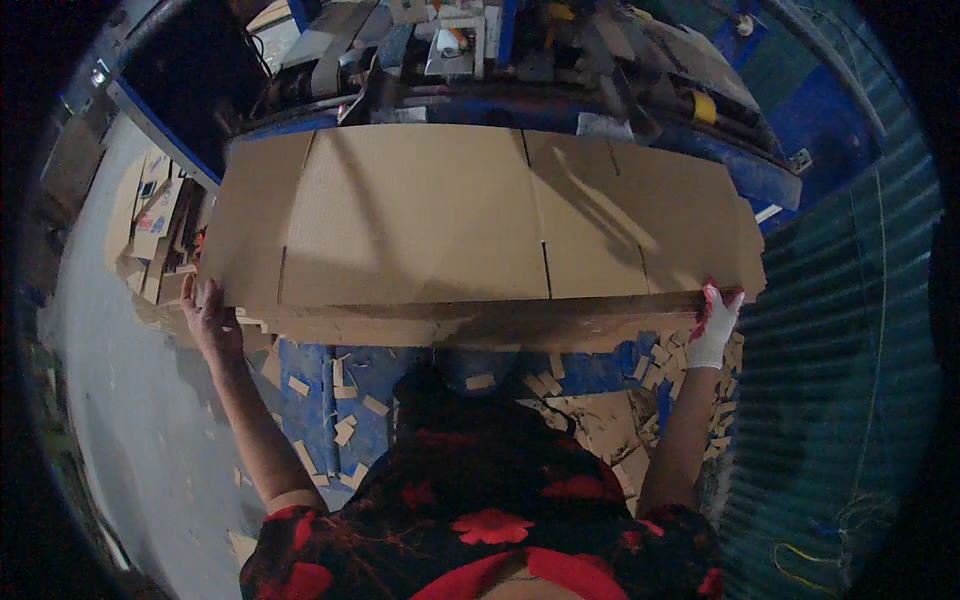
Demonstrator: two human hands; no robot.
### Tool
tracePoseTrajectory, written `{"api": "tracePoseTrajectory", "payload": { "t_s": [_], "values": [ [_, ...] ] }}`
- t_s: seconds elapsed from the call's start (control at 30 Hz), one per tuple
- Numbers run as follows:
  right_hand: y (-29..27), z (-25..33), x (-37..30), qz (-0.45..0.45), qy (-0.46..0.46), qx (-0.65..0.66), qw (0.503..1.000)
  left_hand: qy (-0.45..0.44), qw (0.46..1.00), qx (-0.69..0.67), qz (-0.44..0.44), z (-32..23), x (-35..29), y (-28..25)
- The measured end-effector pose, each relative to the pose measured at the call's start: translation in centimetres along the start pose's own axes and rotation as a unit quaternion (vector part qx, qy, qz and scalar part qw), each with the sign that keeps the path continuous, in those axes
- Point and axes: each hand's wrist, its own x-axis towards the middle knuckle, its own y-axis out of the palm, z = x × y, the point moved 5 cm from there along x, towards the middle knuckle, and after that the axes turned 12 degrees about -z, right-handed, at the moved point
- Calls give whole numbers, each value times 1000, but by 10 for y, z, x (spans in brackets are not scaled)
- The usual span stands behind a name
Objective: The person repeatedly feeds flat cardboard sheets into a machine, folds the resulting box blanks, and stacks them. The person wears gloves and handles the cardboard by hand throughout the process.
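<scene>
A stack of flat brown cardboard box blanks [420, 215] spans the space before me, slotted and creased on its top sheet. Its near edge shows several layers. My bare left hand [211, 320] grips the near left corner, with fingertips up along the side. At the near right corner, my right hand [712, 325], in a white glove with red on the palm side, holds the edge between thumb and fingers. The parts of both hands under the stack are hidden.
Beyond the stack stands a blue machine [690, 150] with belts and rollers. More cardboard [150, 230] is piled at the left. Small cardboard offcuts [375, 405] litter the floor below. A corrugated green wall [830, 370] runs along the right.
</scene>
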Motion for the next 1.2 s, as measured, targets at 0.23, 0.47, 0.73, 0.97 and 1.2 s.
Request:
{"api": "tracePoseTrajectory", "payload": {
  "t_s": [0.23, 0.47, 0.73, 0.97, 1.2],
  "values": [
    [12, 14, -30, -51, -20, 39, 998, -205, 967, -145, 49, 53, -48, 53],
    [11, 17, -60, 30, 67, 26, 997, -260, 956, -87, 103, 37, -32, 20],
    [7, 106, -127, 111, -114, -242, 957, 50, 944, 286, 154, -18, -84, 21],
    [112, 91, -231, 373, -551, -526, 531, 374, 758, 350, 403, 18, -155, 128],
    [204, 48, -153, 348, -613, -524, 478, 483, 664, 351, 450, 62, -120, 224]
  ]
}}
